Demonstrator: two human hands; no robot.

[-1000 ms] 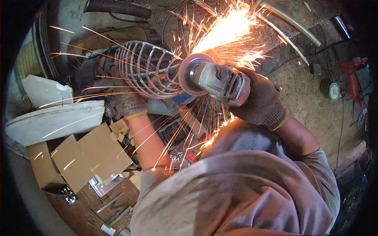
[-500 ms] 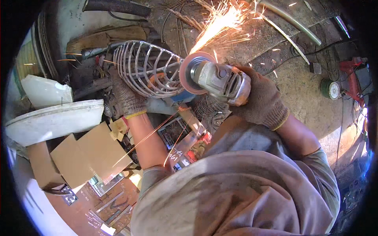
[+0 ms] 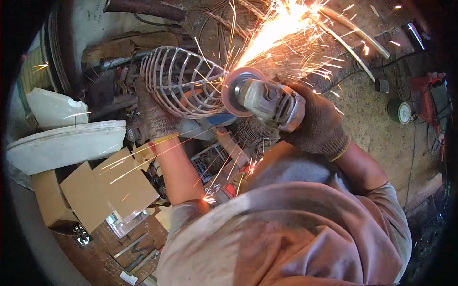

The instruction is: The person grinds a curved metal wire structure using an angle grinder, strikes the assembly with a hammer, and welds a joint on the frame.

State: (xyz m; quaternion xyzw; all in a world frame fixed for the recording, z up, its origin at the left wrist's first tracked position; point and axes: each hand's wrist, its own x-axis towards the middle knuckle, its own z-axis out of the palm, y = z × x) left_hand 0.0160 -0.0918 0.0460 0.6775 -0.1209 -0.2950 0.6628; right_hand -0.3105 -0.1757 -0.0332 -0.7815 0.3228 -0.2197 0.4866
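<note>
Bright sparks [image 3: 281, 31] are spreading wider than half a second ago, while the angle grinder [image 3: 271, 102] and the metal-bar cage [image 3: 179, 86] are sitting slightly farther right. At the left, the gloved left hand [image 3: 157, 114] is bracing the cage's lower left side, seemingly to keep it from jumping; its fingers are disappearing behind the bars, so how far they are closing cannot be told. Left of centre, the cage is lying with its long axis running roughly left to right, dipping a little rightward: its rounded, close-ribbed end is facing left, its other end pointing at the disc [image 3: 228, 94]. The disc is overlapping that right end, throwing most sparks up and right, away from the body. Farther right, the grinder's long axis is slanting down rightward into the right hand [image 3: 322, 123], which is wrapping firmly around its body, presumably for control.
</note>
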